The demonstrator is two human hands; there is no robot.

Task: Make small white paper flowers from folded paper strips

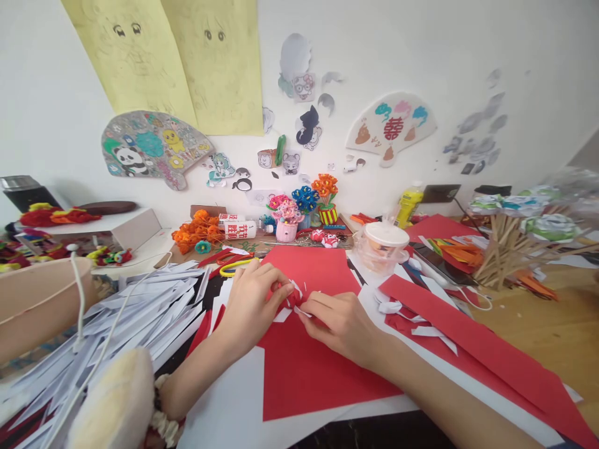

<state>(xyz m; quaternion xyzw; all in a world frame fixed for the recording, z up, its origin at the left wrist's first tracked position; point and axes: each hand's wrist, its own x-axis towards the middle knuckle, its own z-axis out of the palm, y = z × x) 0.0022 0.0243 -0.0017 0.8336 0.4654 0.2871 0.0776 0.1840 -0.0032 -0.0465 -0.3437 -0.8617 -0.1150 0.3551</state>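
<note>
Both hands meet over a red paper sheet (322, 368) at the middle of the table. Between their fingertips is a small folded red and white paper piece (294, 298). My left hand (257, 296) pinches its left side, thumb and fingers pressed together. From the right, my right hand (339, 321) pinches the piece's lower right end. The fingers partly hide its shape. Under the red sheet lie white paper sheets (224, 399). Yellow-handled scissors (231, 268) rest just beyond my left hand.
White paper strips (154, 312) are heaped at left, crossed by a white cable (107, 337). Red paper strips (468, 343) lie at right. A lidded plastic cup (381, 246), small craft flowers (285, 215) and a yellow bottle (409, 204) stand along the back. Bundled sticks (505, 249) rise far right.
</note>
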